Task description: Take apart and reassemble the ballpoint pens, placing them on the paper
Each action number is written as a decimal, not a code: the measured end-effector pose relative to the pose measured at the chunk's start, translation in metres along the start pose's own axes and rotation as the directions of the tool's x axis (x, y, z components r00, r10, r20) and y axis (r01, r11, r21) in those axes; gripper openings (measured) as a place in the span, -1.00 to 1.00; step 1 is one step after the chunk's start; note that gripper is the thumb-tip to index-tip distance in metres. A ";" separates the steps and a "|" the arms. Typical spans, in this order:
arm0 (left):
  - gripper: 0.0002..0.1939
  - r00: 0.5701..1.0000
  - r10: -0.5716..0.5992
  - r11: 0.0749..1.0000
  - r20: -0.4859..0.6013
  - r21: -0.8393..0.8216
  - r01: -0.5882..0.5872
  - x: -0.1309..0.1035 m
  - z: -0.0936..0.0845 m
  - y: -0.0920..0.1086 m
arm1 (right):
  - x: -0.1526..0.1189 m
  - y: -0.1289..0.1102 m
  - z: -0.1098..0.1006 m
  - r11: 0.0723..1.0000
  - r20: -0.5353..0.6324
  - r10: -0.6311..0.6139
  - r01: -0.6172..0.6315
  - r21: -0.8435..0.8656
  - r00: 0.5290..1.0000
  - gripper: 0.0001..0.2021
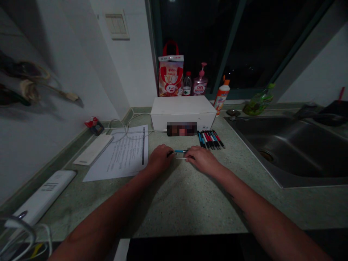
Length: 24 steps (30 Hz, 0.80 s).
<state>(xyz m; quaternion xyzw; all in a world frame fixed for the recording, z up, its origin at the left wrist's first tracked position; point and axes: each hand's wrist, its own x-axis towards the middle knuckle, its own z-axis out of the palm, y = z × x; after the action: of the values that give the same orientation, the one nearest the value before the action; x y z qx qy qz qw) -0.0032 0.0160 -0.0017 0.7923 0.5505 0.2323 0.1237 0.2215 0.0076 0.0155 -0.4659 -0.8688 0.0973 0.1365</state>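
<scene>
My left hand (161, 159) and my right hand (202, 158) are close together over the middle of the counter, both with curled fingers. A small black pen part (170, 153) is pinched in the left fingertips. Between the hands lies a blue pen barrel (179, 151), its right end reaching the right fingers. Just below it, a thin white stick (180, 158), resembling a pen refill, runs into the right fingertips. Whether its left end touches the left hand is unclear. Several blue, red, white and black pens (210, 140) lie in a row beyond the right hand.
Behind the hands, a phone with a blurred screen (181, 129) leans on a white box (183, 106). A printed sheet (122, 156) and a white slab-like device (94, 149) are left. The steel sink (280, 177) is right. Bottles, including a pump bottle (200, 85), stand behind.
</scene>
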 end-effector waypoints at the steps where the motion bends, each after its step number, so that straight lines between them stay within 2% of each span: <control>1: -0.89 0.999 -0.025 0.999 -0.024 -0.037 0.024 0.000 0.000 -0.001 | 0.001 0.000 0.001 1.000 -0.018 0.005 -0.005 0.001 1.000 -0.88; 4: -0.82 0.984 -0.162 0.964 -0.069 -0.223 0.143 -0.001 -0.003 -0.001 | 0.001 0.000 0.002 0.999 -0.093 0.033 -0.030 0.027 0.995 -0.80; 6: -0.76 0.975 -0.219 0.907 -0.045 -0.377 0.186 -0.003 -0.003 0.001 | 0.000 -0.003 -0.001 0.997 -0.147 0.019 -0.008 0.073 0.989 -0.73; 10: -0.72 0.989 -0.119 0.801 0.090 -0.580 0.149 -0.009 0.000 0.010 | -0.003 -0.011 -0.005 0.976 -0.177 -0.105 0.136 0.170 0.979 -0.70; 14: -0.73 0.989 -0.069 0.755 0.130 -0.642 0.137 -0.011 0.001 0.016 | -0.004 -0.013 -0.005 0.966 -0.187 -0.133 0.170 0.193 0.973 -0.86; 19: -0.73 0.990 -0.064 0.731 0.122 -0.670 0.130 -0.010 -0.005 0.019 | -0.003 -0.013 -0.005 0.953 -0.169 -0.138 0.177 0.246 0.976 -0.85; 21: -0.75 0.990 -0.075 0.739 0.118 -0.660 0.135 -0.009 -0.009 0.021 | -0.003 -0.013 -0.005 0.956 -0.169 -0.104 0.145 0.256 0.980 -0.87; 24: -0.84 0.991 -0.110 0.784 0.073 -0.607 0.132 -0.009 -0.013 0.021 | -0.001 -0.010 -0.005 0.962 -0.202 0.026 0.030 0.270 0.979 -0.85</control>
<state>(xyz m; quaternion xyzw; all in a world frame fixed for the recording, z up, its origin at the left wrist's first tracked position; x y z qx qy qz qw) 0.0049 -0.0011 0.0169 0.6770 0.4935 0.3754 0.3965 0.2157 0.0010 0.0228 -0.4496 -0.8291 0.1672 0.2873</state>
